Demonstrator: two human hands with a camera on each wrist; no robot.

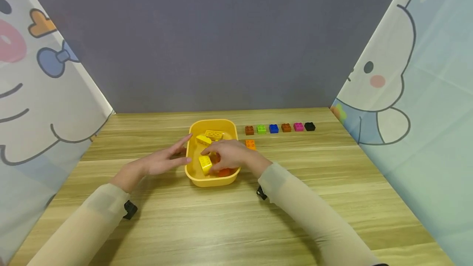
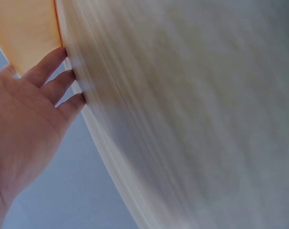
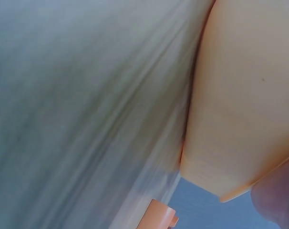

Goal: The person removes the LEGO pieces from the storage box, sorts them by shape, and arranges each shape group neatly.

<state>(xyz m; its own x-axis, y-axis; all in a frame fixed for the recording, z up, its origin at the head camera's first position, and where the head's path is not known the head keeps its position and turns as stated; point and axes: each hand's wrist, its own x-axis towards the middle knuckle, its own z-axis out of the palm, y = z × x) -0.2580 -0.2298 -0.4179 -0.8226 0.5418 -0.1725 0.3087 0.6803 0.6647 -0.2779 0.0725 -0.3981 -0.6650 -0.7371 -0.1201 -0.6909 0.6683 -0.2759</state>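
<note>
Two hands: both at a yellow plastic tub (image 1: 192, 174) on a wooden table (image 1: 229, 225).
Left hand (image 1: 162, 160): flat, fingers straight, fingertips against the tub's left outer wall; the left wrist view shows the same touch (image 2: 25, 119).
Right hand (image 1: 229, 154): reaching over the tub's rim, fingers curled down among the bricks inside; whether they grip one cannot be told.
Yellow brick (image 1: 205, 163): in the tub, just at the right hand's fingertips.
Red brick (image 1: 224, 172): in the tub, under the right hand.
Other yellow bricks (image 1: 213, 134): at the tub's far end.
Row of bricks: brown (image 1: 249, 130), green (image 1: 261, 129), blue (image 1: 273, 128), brown (image 1: 286, 127), pink (image 1: 298, 126), black (image 1: 309, 126), right of the tub.
Orange brick (image 1: 250, 144): on the table, just beside the right hand.
</note>
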